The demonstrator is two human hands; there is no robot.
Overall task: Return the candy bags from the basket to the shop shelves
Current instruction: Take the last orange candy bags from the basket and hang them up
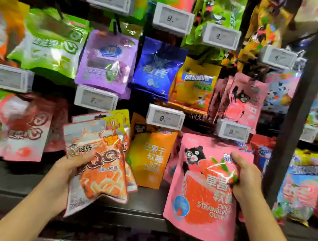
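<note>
Left hand (70,166) grips orange QQ bags (102,165); right hand (245,177) grips pink "STRAWBERRY GUMMY" bag (198,195).

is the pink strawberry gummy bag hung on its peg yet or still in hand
Still in hand. The right hand grips the pink strawberry gummy bag by its right edge, held in front of the shelf; no peg visibly passes through its top.

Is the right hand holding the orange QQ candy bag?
No, the right hand grips the pink strawberry gummy bag; the left hand holds the orange QQ candy bag.
</note>
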